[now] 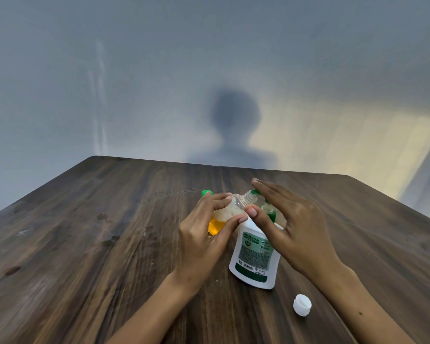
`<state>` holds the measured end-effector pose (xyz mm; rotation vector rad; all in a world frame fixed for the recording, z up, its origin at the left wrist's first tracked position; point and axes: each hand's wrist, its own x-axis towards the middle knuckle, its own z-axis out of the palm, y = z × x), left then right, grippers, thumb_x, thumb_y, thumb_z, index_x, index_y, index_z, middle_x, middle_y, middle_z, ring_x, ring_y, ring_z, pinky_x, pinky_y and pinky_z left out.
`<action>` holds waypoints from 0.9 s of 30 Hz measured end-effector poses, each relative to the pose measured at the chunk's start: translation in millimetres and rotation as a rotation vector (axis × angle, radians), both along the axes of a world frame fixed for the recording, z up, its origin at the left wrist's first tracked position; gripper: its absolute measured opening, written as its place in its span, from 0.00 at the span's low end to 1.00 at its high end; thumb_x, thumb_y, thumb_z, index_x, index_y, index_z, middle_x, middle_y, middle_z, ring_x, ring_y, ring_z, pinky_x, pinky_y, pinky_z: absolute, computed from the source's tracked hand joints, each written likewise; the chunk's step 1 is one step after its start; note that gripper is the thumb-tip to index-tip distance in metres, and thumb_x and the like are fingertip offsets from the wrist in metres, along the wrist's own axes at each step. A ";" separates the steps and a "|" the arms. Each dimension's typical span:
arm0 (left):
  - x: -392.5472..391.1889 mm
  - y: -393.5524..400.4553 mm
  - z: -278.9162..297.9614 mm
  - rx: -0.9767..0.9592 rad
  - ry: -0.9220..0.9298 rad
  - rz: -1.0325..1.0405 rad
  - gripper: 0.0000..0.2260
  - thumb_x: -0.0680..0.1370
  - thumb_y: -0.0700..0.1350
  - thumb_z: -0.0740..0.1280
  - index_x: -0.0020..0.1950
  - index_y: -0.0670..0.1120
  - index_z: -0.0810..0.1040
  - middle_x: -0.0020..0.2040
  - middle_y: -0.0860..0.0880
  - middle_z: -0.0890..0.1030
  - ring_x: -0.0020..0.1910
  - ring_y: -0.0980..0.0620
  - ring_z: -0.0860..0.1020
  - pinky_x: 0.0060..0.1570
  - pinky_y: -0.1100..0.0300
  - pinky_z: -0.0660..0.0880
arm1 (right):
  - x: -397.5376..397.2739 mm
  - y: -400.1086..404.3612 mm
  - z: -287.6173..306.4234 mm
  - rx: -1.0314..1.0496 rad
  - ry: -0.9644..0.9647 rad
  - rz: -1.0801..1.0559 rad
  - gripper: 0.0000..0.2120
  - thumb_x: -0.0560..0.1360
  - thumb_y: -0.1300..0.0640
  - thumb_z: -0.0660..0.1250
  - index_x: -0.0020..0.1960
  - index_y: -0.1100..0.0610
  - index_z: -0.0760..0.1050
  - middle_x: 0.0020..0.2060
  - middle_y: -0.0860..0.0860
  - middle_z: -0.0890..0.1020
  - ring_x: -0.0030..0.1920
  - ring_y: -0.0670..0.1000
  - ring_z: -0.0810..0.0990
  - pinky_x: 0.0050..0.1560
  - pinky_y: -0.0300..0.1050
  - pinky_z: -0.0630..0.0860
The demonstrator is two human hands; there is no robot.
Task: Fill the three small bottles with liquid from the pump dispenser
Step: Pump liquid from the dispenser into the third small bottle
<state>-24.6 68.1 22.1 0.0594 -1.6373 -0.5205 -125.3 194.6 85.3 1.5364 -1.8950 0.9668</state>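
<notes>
- The small bottle [230,209] sits just right of the frame's centre, held off the counter [85,244] by the left hand [204,234], whose fingers and thumb curl round its body.
- Its long axis is tilted: the orange liquid pools at the lower left end, and the open threaded neck points up and to the right, straight at the green spout [255,192].
- The neck looks to meet the spout tip; whether it touches, I cannot tell.
- The pump dispenser [256,254] stands on the counter just below and right of the bottle.
- The right hand [293,227] lies spread over the pump head, fingers straight and thumb near the bottle's shoulder. It is the nearer hand for pressing.
- Judged from this, the coming press depends on keeping the neck under the spout.
- A white cap [302,304] lies at lower right; a green cap [206,193] shows behind the left hand.
</notes>
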 end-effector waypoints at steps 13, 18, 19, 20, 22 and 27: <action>-1.2 -1.2 -1.1 -0.020 0.007 0.013 0.14 0.75 0.48 0.69 0.53 0.38 0.81 0.55 0.53 0.79 0.62 0.70 0.72 0.59 0.50 0.76 | 2.2 1.4 0.2 -0.003 0.028 0.004 0.35 0.74 0.29 0.52 0.63 0.54 0.78 0.60 0.47 0.80 0.60 0.46 0.78 0.57 0.45 0.76; -1.1 -1.0 -1.4 -0.030 -0.007 0.002 0.16 0.76 0.51 0.67 0.54 0.39 0.80 0.56 0.53 0.80 0.62 0.70 0.72 0.60 0.51 0.75 | 2.3 1.1 -6.8 -0.017 0.020 0.023 0.34 0.73 0.29 0.55 0.63 0.54 0.78 0.59 0.46 0.80 0.57 0.44 0.79 0.54 0.42 0.77; -1.1 -0.8 -1.4 -0.029 -0.006 0.002 0.16 0.76 0.51 0.67 0.54 0.39 0.80 0.56 0.53 0.80 0.62 0.70 0.72 0.60 0.52 0.75 | 1.5 1.9 -6.7 -0.019 0.016 0.032 0.34 0.73 0.29 0.55 0.63 0.54 0.78 0.59 0.46 0.80 0.58 0.44 0.78 0.54 0.42 0.77; -1.3 -0.5 -1.0 -0.025 -0.001 0.002 0.16 0.76 0.51 0.68 0.53 0.38 0.81 0.56 0.53 0.80 0.62 0.70 0.72 0.60 0.53 0.75 | 0.7 2.5 -5.8 -0.019 0.016 0.038 0.34 0.73 0.29 0.55 0.64 0.54 0.77 0.60 0.45 0.79 0.59 0.43 0.78 0.55 0.42 0.77; -1.6 -0.1 -0.7 -0.012 0.010 0.007 0.16 0.76 0.51 0.68 0.52 0.38 0.81 0.55 0.53 0.80 0.62 0.70 0.73 0.60 0.52 0.76 | -0.9 3.5 -3.5 -0.011 0.008 0.045 0.34 0.73 0.29 0.55 0.65 0.53 0.76 0.61 0.46 0.79 0.60 0.44 0.77 0.57 0.44 0.76; -1.4 -0.8 -0.4 -0.013 0.007 0.007 0.16 0.76 0.51 0.68 0.53 0.38 0.81 0.55 0.53 0.80 0.62 0.70 0.73 0.60 0.51 0.76 | 1.6 1.4 -3.8 -0.025 0.008 0.036 0.35 0.73 0.29 0.54 0.64 0.54 0.77 0.60 0.47 0.79 0.60 0.45 0.78 0.57 0.45 0.76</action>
